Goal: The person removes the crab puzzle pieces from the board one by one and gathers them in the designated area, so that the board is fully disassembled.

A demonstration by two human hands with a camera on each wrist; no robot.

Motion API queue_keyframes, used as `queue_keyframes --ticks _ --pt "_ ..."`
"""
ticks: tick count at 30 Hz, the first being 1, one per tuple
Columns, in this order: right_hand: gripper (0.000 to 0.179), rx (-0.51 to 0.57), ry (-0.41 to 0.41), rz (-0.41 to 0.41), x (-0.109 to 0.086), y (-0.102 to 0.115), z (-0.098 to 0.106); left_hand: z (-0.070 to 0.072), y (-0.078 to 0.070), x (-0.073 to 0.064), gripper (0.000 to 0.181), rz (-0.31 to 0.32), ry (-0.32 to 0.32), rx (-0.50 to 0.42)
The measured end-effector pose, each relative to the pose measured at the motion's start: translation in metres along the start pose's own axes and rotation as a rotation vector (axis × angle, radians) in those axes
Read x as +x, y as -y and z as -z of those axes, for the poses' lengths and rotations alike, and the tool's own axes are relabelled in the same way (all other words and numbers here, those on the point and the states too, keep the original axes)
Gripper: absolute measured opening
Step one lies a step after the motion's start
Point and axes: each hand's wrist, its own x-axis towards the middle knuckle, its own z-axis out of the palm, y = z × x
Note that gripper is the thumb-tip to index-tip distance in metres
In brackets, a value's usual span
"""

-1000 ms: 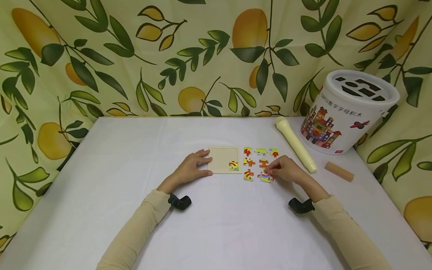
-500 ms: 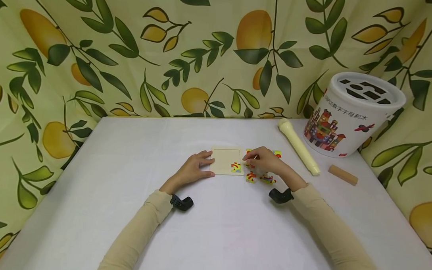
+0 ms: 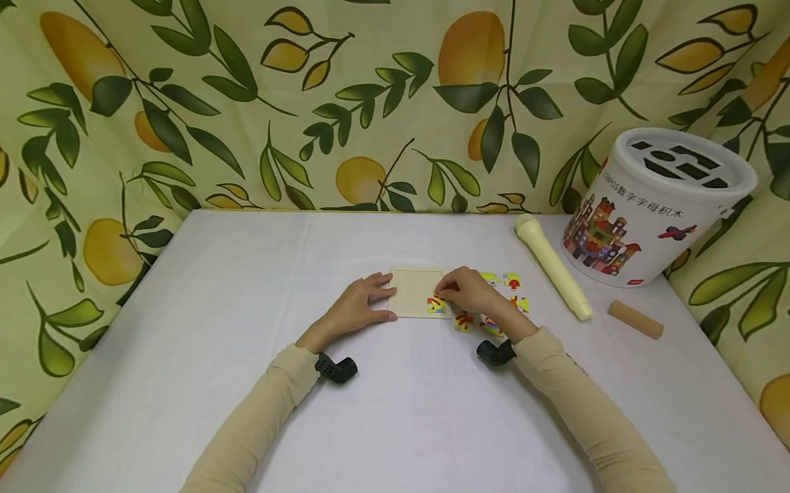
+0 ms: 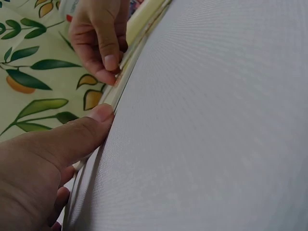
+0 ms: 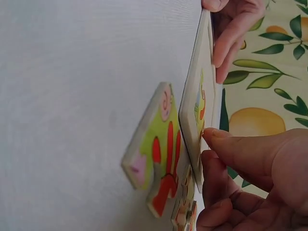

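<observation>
A square wooden puzzle tray lies on the white table, one printed jigsaw piece in its near right corner. My left hand holds the tray's left side, its thumb at the near left corner and its fingers on the left rim. At the tray's right edge my right hand pinches a small jigsaw piece, mostly hidden by thumb and fingertips. In the right wrist view its thumb is right above the tray. Several loose pieces lie right of the tray, partly under that hand, including one with red shapes.
At the table's right side lie a cream toy microphone and a brown wooden block. A white printed bucket with a slotted lid stands behind them. A fruit-patterned curtain closes off the back and sides.
My right hand has moved left from the loose pieces to the tray's right edge, carrying a jigsaw piece. My left hand stays at the tray. The head view has shifted slightly.
</observation>
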Motion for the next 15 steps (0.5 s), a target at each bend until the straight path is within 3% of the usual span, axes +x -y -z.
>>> queue_keyframes --ticks 8,15 --pt "0.008 0.053 -0.001 -0.031 0.0002 -0.0009 0.0016 0.0004 0.0001 0.0008 0.057 -0.004 0.003 -0.013" --pt "0.009 0.191 -0.011 -0.054 -0.0003 -0.0031 0.0041 0.0002 0.0017 0.0013 0.056 -0.021 -0.008 -0.012"
